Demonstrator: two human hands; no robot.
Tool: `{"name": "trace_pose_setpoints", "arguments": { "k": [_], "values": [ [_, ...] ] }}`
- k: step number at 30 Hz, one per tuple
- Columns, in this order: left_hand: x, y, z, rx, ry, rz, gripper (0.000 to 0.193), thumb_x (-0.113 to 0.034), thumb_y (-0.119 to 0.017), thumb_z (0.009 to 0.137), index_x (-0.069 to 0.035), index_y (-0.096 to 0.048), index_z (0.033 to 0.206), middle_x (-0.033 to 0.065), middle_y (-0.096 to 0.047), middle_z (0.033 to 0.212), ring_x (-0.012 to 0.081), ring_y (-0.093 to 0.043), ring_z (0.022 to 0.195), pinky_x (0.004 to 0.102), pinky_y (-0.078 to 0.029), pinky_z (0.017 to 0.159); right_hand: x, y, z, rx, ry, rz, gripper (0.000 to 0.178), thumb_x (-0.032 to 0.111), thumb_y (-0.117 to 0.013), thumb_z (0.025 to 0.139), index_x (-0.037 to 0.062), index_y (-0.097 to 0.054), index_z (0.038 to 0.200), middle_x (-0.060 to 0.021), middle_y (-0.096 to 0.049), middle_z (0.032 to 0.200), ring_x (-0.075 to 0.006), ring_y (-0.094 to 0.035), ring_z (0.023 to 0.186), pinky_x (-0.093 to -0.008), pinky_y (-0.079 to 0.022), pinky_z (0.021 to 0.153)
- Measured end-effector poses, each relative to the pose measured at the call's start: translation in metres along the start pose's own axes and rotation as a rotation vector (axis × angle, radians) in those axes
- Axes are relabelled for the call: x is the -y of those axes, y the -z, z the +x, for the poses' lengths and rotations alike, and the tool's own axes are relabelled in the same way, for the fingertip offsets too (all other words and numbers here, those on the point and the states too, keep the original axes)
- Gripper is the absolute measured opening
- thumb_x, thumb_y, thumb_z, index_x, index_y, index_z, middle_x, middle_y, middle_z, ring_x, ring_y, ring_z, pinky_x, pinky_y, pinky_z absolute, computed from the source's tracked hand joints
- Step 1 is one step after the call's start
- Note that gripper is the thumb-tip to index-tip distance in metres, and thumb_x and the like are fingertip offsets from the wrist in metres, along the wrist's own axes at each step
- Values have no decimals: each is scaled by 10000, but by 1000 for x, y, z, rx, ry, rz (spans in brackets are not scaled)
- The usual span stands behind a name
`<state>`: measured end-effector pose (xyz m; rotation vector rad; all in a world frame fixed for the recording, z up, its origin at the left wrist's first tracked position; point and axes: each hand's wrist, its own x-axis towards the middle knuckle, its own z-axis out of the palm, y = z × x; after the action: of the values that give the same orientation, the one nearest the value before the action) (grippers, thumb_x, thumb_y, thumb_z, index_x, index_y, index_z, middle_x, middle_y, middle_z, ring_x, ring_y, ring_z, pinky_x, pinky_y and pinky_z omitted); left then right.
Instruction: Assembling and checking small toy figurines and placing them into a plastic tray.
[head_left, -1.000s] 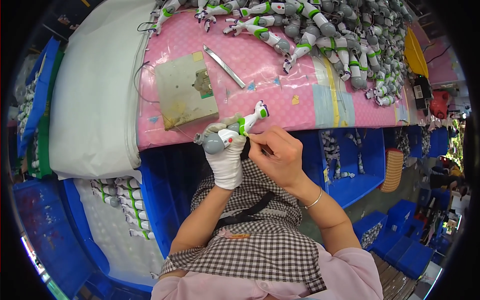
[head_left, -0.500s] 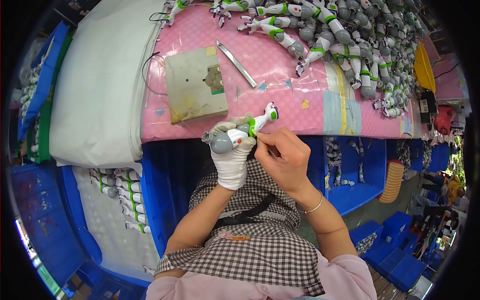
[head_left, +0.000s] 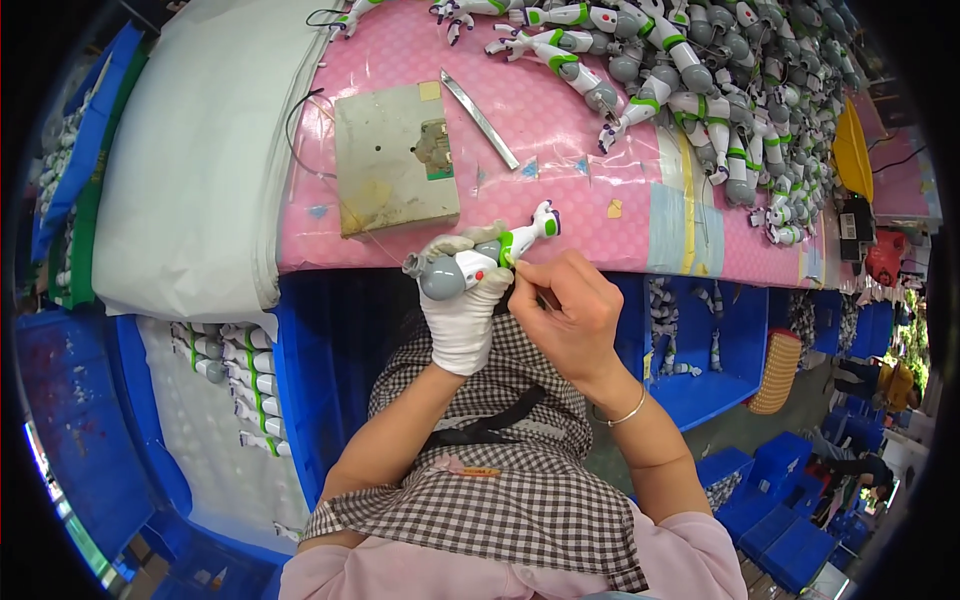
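My left hand (head_left: 462, 315), in a white glove, is wrapped round a toy arm (head_left: 486, 262) at the near edge of the table. The toy arm is white and grey with a green band, a red button and a grey ball-shaped shoulder; its small hand points up and to the right. My bare right hand (head_left: 572, 312) is closed in a pinch, its thumb and forefinger against the green band. Whatever may lie between those fingertips is too small to make out.
A grey metal box (head_left: 394, 160) and a silver cutter knife (head_left: 480, 120) lie on the pink table cover (head_left: 560, 195). Many similar toy arms are heaped (head_left: 740, 90) at the far right. Blue bins (head_left: 712, 392) stand below the edge; white sheeting (head_left: 190, 150) covers the left side.
Both hands keep hold of the toy arm in almost the same place. The view has shifted slightly; the right fingertips stay pinched at the green band.
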<state>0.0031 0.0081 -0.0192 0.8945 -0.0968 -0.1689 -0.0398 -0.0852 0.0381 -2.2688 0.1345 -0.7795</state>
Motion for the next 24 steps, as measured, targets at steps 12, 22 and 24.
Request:
{"name": "trace_pose_setpoints", "arguments": {
  "k": [12, 22, 24],
  "values": [
    [-2, 2, 0, -9, 24, -40, 466, -34, -800, 676, -74, -483, 1015, 108, -582, 1079, 246, -569, 1065, 388, -469, 941, 3, -1, 3, 28, 35, -31, 134, -84, -666, 669, -3, -640, 773, -55, -529, 618, -103, -487, 470, -235, -373, 431],
    [0, 1, -1, -6, 25, -74, 453, -30, -794, 684, -72, -486, 1014, 104, -583, 1080, 249, -564, 1080, 390, -471, 944, 5, 1, 6, 67, 31, -22, 133, -85, -662, 669, -4, -635, 771, -55, -533, 628, -95, -472, 467, -225, -362, 431],
    [-2, 1, 1, -21, 66, -65, 455, -29, -794, 684, -72, -485, 1015, 108, -583, 1082, 250, -564, 1083, 392, -471, 943, 4, 0, 5, 63, 18, -17, 129, -83, -663, 670, -4, -635, 767, -54, -531, 625, -92, -471, 467, -223, -362, 431]
  ]
}}
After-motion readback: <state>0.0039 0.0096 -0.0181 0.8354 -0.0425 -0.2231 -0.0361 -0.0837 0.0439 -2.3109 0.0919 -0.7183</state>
